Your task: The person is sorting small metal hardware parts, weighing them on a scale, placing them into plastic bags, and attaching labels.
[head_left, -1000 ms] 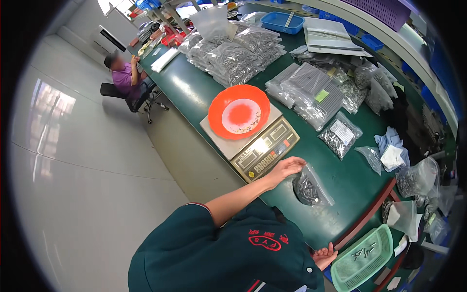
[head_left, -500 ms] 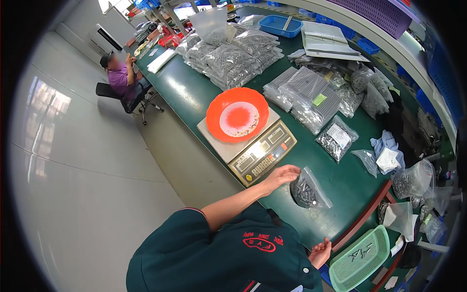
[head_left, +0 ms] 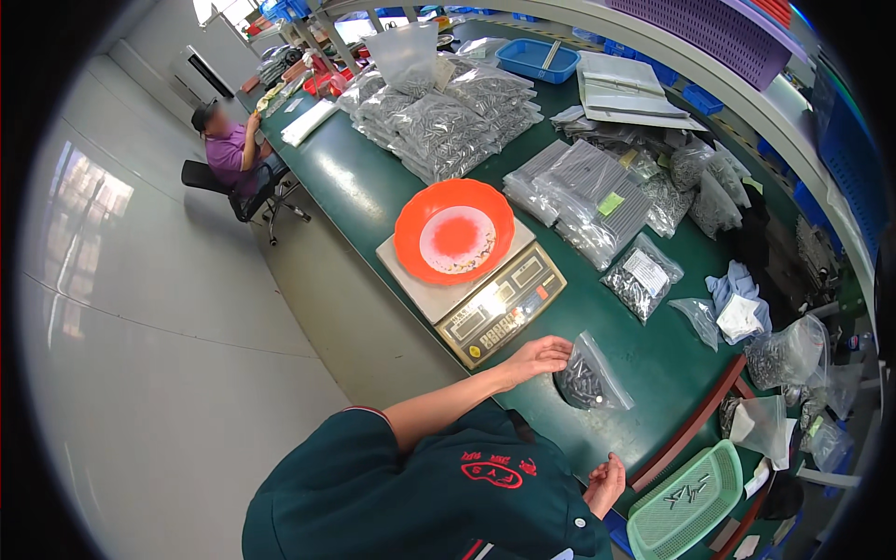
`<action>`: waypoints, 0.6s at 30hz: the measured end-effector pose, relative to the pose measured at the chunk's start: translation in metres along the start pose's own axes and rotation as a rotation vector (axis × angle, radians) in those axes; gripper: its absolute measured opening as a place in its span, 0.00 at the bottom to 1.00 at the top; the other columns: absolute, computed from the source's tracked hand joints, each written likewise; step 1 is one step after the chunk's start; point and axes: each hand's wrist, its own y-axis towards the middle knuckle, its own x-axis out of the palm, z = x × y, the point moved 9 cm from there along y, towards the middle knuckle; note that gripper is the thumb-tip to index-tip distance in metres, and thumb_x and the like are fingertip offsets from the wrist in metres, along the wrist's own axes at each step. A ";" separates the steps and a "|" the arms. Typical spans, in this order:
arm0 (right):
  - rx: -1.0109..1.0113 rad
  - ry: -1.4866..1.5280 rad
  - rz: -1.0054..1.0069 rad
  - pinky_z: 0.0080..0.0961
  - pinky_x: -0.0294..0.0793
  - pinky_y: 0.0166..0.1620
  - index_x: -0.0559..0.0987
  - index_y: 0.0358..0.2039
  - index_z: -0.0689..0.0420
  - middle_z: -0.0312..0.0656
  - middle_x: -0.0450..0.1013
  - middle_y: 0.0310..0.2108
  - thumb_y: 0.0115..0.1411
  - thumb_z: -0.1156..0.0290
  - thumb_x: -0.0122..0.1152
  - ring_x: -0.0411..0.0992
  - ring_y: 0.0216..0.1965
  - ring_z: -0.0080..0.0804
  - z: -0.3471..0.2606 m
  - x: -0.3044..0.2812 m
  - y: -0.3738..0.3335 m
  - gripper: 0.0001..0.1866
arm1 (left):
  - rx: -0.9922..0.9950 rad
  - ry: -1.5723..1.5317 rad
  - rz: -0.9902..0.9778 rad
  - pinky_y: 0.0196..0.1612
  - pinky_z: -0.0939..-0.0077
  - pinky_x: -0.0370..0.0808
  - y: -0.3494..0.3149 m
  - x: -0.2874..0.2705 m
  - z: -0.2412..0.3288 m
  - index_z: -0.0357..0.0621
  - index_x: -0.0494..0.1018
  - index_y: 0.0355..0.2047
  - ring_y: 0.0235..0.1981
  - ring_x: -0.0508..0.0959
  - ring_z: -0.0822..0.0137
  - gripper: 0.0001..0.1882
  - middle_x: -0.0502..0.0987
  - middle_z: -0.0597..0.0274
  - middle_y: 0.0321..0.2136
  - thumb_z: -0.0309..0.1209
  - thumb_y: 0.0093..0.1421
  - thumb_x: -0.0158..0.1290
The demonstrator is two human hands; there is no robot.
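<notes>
A clear zip bag (head_left: 586, 383) of small dark metal pins lies on the green table, right of the scale. My left hand (head_left: 539, 359) reaches to it from the left, thumb and fingers closed at its upper left edge. My right hand (head_left: 607, 481) is by the table's near edge, below the bag, fingers loosely bent and apart, holding nothing. An orange bowl (head_left: 411, 233) with small bits in its bottom sits on the scale (head_left: 504, 303), above my left hand.
A pile of bags of metal parts (head_left: 439, 121) is at the back, with bagged rods (head_left: 597, 191) farther right. A green basket (head_left: 723, 457) holds several pins. A wooden bar (head_left: 691, 420) lies beside it. A person (head_left: 233, 154) sits at the far left.
My left hand has shifted slightly nearer to me at the bag's edge. My right hand's fingers have shifted slightly. The view has tilted a little.
</notes>
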 end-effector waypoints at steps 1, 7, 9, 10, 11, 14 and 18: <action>-0.008 0.004 -0.004 0.11 0.65 0.26 0.72 0.40 0.60 0.34 0.67 0.22 0.58 0.70 0.54 0.64 0.21 0.17 0.002 0.001 0.006 0.11 | 0.006 0.015 -0.008 0.56 0.72 0.60 0.000 0.002 0.000 0.37 0.59 0.53 0.53 0.65 0.66 0.25 0.66 0.57 0.49 0.26 0.55 0.53; -0.504 -1.107 -0.258 0.39 0.48 0.61 0.48 0.61 0.63 0.57 0.49 0.60 0.31 0.66 0.76 0.49 0.60 0.52 -0.036 0.083 0.018 0.60 | 0.127 0.610 -0.154 0.63 0.67 0.45 0.017 -0.001 -0.027 0.38 0.36 0.63 0.63 0.48 0.57 0.60 0.46 0.48 0.62 0.35 0.39 0.67; -0.548 -1.172 -0.304 0.39 0.48 0.61 0.47 0.61 0.63 0.57 0.49 0.60 0.29 0.64 0.76 0.48 0.61 0.52 -0.031 0.100 0.034 0.61 | 0.158 0.663 -0.164 0.63 0.65 0.47 0.025 0.003 -0.022 0.38 0.35 0.62 0.63 0.48 0.52 0.64 0.43 0.43 0.62 0.38 0.32 0.67; -0.580 -1.239 -0.348 0.39 0.48 0.62 0.47 0.61 0.64 0.57 0.48 0.60 0.28 0.63 0.77 0.48 0.61 0.52 -0.029 0.110 0.039 0.63 | 0.121 0.768 -0.184 0.63 0.65 0.48 0.029 0.007 -0.023 0.39 0.35 0.62 0.62 0.49 0.50 0.64 0.44 0.41 0.61 0.38 0.32 0.67; -0.608 -1.210 -0.354 0.38 0.48 0.62 0.46 0.61 0.64 0.57 0.49 0.60 0.25 0.62 0.78 0.48 0.61 0.51 -0.030 0.118 0.041 0.65 | 0.084 0.874 -0.203 0.62 0.64 0.50 0.032 0.009 -0.023 0.39 0.34 0.62 0.62 0.50 0.48 0.65 0.45 0.40 0.61 0.39 0.31 0.67; -0.628 -1.067 -0.499 0.35 0.52 0.61 0.42 0.62 0.62 0.54 0.52 0.60 0.26 0.66 0.79 0.53 0.60 0.45 -0.022 0.141 0.051 0.68 | 0.136 0.960 -0.277 0.62 0.62 0.49 0.038 0.013 -0.034 0.37 0.37 0.62 0.62 0.50 0.48 0.62 0.47 0.41 0.61 0.39 0.33 0.67; -0.463 -0.687 -0.596 0.28 0.64 0.54 0.42 0.63 0.60 0.48 0.62 0.53 0.32 0.78 0.74 0.64 0.51 0.36 -0.018 0.152 0.055 0.62 | 0.069 0.886 -0.271 0.61 0.62 0.53 0.040 0.015 -0.042 0.37 0.38 0.62 0.60 0.54 0.47 0.61 0.50 0.41 0.60 0.36 0.33 0.66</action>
